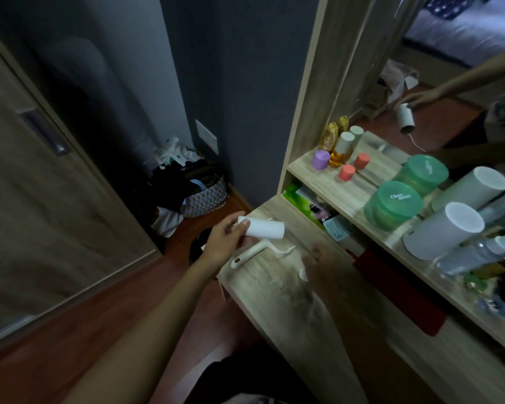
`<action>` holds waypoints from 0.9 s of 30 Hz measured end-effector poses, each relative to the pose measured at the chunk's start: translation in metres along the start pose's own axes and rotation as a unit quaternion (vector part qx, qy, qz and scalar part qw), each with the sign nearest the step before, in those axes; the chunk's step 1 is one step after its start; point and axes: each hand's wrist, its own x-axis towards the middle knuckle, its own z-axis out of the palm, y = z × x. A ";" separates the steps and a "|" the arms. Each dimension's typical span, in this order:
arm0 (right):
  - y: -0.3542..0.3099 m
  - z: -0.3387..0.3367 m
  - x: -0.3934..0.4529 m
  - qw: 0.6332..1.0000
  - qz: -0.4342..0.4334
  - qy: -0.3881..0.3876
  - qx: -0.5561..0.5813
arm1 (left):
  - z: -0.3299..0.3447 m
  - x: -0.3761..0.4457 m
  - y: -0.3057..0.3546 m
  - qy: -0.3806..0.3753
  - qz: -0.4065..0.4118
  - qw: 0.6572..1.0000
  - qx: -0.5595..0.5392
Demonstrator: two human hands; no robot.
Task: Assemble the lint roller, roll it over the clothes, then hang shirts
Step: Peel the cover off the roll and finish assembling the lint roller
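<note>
My left hand (224, 243) grips a white lint roll (267, 228) by its near end and holds it just above the far left corner of the wooden desk (289, 304). Right below the roll, the white lint roller handle (252, 253) lies flat on the desk, its bent wire arm pointing right. My right hand (318, 262) hovers low over the desk to the right of the handle and is smeared by motion. A small white scrap (303, 274) shows at its near edge; whether the hand holds it is unclear. No shirts are in view.
A shelf (333, 188) above the desk carries small bottles, two green jars (392, 205) and white cylinders (443, 228), with a mirror behind. A basket of clothes (207, 196) stands on the floor by the wall. A wardrobe door (41, 176) is at the left.
</note>
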 end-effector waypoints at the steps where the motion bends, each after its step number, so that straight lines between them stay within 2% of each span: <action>1: 0.012 0.006 0.003 0.997 -0.021 -0.008 -0.080 | -0.001 0.000 -0.001 0.004 -0.005 1.000 -0.006; 5: 0.060 0.034 0.015 0.965 -0.083 -0.047 -0.243 | -0.001 -0.002 -0.006 0.013 -0.020 1.000 -0.018; 10: 0.076 0.039 0.018 0.927 -0.157 -0.004 -0.340 | -0.003 -0.004 -0.008 0.005 -0.041 0.999 -0.027; 12: 0.062 0.029 0.019 0.959 -0.120 0.004 -0.258 | -0.003 -0.004 -0.008 0.004 -0.043 0.999 -0.026; 14: 0.026 0.014 0.012 0.998 -0.058 -0.012 -0.028 | -0.002 -0.005 -0.007 0.004 -0.045 0.999 -0.026; 15: 0.009 0.008 0.007 0.992 -0.030 -0.037 0.116 | -0.001 -0.005 -0.007 0.002 -0.049 0.998 -0.025; 16: -0.005 0.003 0.003 0.978 -0.019 -0.054 0.201 | 0.000 -0.005 -0.008 -0.001 -0.053 0.998 -0.022; 17: -0.015 -0.002 0.003 0.970 -0.020 -0.071 0.230 | 0.002 -0.006 -0.008 -0.006 -0.056 0.998 -0.016; 19: -0.030 -0.006 0.001 0.972 -0.138 -0.052 0.184 | 0.007 -0.004 -0.010 -0.015 -0.054 0.998 -0.005; 20: -0.030 -0.007 0.006 0.965 -0.224 0.008 0.133 | 0.008 -0.003 -0.010 -0.017 -0.053 0.998 -0.003; 21: -0.036 -0.010 0.007 0.956 -0.264 0.034 0.122 | 0.010 -0.002 -0.009 -0.017 -0.051 0.999 -0.004; 22: -0.033 -0.007 0.008 0.944 -0.302 0.009 0.133 | 0.011 0.000 -0.008 -0.015 -0.050 0.999 -0.005; 23: -0.022 -0.002 0.021 0.919 -0.385 0.014 0.078 | 0.011 0.001 -0.007 -0.015 -0.050 0.999 -0.008; 25: -0.015 -0.005 0.034 0.923 -0.384 0.023 0.031 | 0.013 0.003 -0.005 -0.023 -0.053 0.998 -0.013; 27: -0.021 -0.010 0.026 0.930 -0.360 0.001 0.069 | 0.015 0.005 -0.005 -0.030 -0.058 0.998 -0.022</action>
